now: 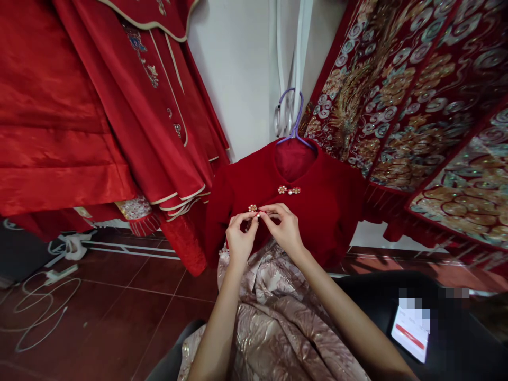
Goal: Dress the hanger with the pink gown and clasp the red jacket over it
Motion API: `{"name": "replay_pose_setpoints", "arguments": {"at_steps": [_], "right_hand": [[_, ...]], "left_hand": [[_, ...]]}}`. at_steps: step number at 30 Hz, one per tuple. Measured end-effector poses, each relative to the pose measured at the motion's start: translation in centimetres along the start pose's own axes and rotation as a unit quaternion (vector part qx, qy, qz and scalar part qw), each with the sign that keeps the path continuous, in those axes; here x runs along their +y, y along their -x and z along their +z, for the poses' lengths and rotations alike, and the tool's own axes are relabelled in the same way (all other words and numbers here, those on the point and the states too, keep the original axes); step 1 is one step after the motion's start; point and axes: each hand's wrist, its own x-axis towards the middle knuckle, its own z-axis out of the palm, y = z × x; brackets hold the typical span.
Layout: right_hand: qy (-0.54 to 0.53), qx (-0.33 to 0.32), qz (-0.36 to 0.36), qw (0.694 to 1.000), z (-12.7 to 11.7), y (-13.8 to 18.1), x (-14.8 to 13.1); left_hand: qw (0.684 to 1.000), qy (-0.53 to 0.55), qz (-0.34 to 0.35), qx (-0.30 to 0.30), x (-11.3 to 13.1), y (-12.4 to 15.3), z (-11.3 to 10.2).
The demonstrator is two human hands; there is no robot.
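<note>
A dark red jacket (325, 211) hangs in front of me on a purple hanger (295, 132). Near its neckline, a flower-shaped button fastening (289, 190) with pearl-like beads lies across the front. Lower down, my left hand (242, 235) and my right hand (282, 225) meet at a second beaded fastening (253, 208). Thumb and forefinger are pinched together on each hand, around small parts of that fastening; a white bead shows between the fingertips. Which part each hand grips is largely hidden by the fingers. Shiny beige patterned fabric (273, 307) spreads below my hands.
Red garments (151, 106) hang at the left, and heavily embroidered ones (397, 106) at the right. A lit phone (410, 330) rests on a black surface (365, 301) at lower right. White cables (43, 301) and a power strip (61, 273) lie on the tiled floor (119, 317).
</note>
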Motion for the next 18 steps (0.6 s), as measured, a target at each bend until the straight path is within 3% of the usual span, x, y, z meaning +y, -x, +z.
{"name": "replay_pose_setpoints", "arguments": {"at_steps": [4,7,15,18], "right_hand": [[-0.011,-0.023,0.011,1.000,-0.2,0.3,-0.1],[-0.023,-0.050,0.043,0.998,-1.2,1.5,0.1],[0.089,-0.077,0.109,0.987,-4.7,6.7,2.8],[0.109,-0.101,0.131,0.980,-4.5,7.6,3.8]], "left_hand": [[0.999,0.033,0.005,-0.023,-0.1,0.9,0.2],[0.996,0.078,-0.029,-0.017,-1.0,2.8,0.4],[0.992,0.014,-0.122,0.010,-5.2,7.2,-1.5],[0.991,0.015,-0.115,-0.061,-4.5,7.9,-2.1]]}}
